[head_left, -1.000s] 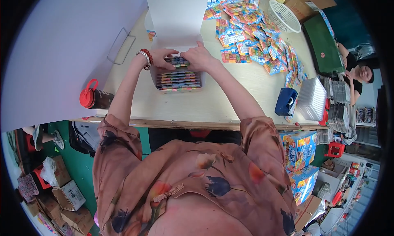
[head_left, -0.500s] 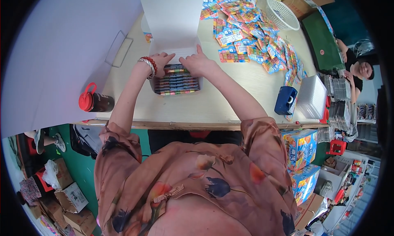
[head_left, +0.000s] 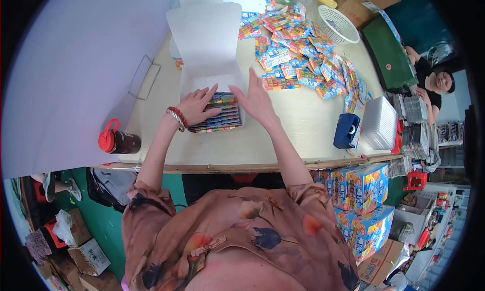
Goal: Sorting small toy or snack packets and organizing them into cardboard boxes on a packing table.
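A shallow white box [head_left: 208,83] with its lid standing up sits on the pale table [head_left: 298,134]; rows of colourful packets [head_left: 218,116] fill it. My left hand [head_left: 196,105], a red bead bracelet and bangle at its wrist, lies flat on the left part of the packets with fingers spread. My right hand [head_left: 256,100] rests against the box's right side, fingers stretched out toward the far edge. Neither hand grips anything.
A heap of loose colourful packets [head_left: 308,63] lies to the right, with a white basket [head_left: 338,24] beyond. A dark bottle with a red cap [head_left: 117,142], a blue holder [head_left: 346,130] and clear trays [head_left: 380,123] stand near the table edges. Another person [head_left: 429,83] sits at the far right.
Both hands slid from the middle of the packet stack outward. The left one now lies flat on the packets and the right one moved to the box's right side.
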The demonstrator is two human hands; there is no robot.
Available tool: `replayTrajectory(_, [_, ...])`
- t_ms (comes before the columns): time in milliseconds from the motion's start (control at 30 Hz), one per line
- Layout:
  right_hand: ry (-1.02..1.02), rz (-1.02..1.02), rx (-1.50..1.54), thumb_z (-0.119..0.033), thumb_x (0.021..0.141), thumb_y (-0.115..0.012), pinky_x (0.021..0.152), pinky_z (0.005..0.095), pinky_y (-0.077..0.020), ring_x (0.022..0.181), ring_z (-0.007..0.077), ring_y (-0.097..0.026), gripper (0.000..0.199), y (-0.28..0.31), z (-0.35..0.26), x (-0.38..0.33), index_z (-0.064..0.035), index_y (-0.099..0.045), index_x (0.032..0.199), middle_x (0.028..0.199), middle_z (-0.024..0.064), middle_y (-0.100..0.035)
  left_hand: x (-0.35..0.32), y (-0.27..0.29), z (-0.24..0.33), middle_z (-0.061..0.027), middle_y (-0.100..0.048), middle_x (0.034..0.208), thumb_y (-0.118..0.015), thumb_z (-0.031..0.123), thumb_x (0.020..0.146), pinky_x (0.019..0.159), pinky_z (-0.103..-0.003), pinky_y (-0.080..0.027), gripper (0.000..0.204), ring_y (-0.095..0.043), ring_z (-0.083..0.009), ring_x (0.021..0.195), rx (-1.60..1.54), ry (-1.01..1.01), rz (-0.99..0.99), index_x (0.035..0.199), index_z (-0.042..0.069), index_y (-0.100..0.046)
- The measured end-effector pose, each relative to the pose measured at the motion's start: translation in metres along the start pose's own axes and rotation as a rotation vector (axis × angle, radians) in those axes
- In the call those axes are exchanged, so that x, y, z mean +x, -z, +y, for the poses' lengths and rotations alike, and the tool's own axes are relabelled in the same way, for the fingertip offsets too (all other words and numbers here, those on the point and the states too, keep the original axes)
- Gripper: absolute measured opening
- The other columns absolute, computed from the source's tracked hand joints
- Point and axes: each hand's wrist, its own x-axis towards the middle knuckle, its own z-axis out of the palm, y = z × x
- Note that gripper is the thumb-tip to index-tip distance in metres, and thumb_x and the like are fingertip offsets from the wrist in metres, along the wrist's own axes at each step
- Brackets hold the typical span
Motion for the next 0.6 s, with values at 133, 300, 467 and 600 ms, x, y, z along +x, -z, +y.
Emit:
replayTrajectory(133, [-0.142,-0.299,0.118,-0.016,0.085,-0.049,0.08,0.0514,-0.0475,0.089,0.0473,-0.06,0.056,-0.026,0.006,-0.008,0.0041,-0.03,0.134,0.093,0.0314,-0.061,-0.011,-0.029,0.015,-0.0247,-0.027,0.145,-0.04,0.068,0.085,0.109,-0.052,-0.022,0.086,-0.028,-0.0433,0.133,0.189,0.129,0.213,0.148,0.014,-0.017])
replayTrajectory(300, [-0.1,-0.198,0.169,-0.007,0.084,-0.045,0.075,0.0549,-0.0465,0.079,0.048,-0.059,0.048,-0.051,0.002,0.005,-0.0031,-0.036,0.131,0.083,0.0312,-0.06,-0.019,-0.054,0.015,-0.026,-0.024,0.146,-0.046,0.063,0.085,0.107,-0.053,-0.025,0.085,-0.026,-0.0452,0.133,0.223,0.264,0.477,0.148,0.016,-0.016])
replayTrajectory(467, [-0.081,-0.163,0.227,-0.009,0.085,-0.045,0.074,0.0535,-0.0469,0.081,0.0468,-0.06,0.046,-0.06,-0.006,0.021,-0.0072,-0.039,0.131,0.083,0.0302,-0.061,-0.015,-0.046,0.002,-0.0249,-0.025,0.146,-0.046,0.062,0.086,0.107,-0.052,-0.026,0.083,-0.027,-0.045,0.133,0.222,0.313,0.47,0.148,0.017,-0.015])
replayTrajectory(600, [-0.018,-0.185,0.247,-0.022,0.092,-0.045,0.077,0.0499,-0.0473,0.086,0.0439,-0.06,0.038,-0.053,-0.013,0.021,-0.007,-0.045,0.127,0.089,0.0262,-0.063,-0.02,-0.035,-0.005,-0.0222,-0.023,0.148,-0.043,0.061,0.088,0.109,-0.052,-0.022,0.078,-0.025,-0.0434,0.134,0.186,0.368,0.397,0.148,0.019,-0.015])
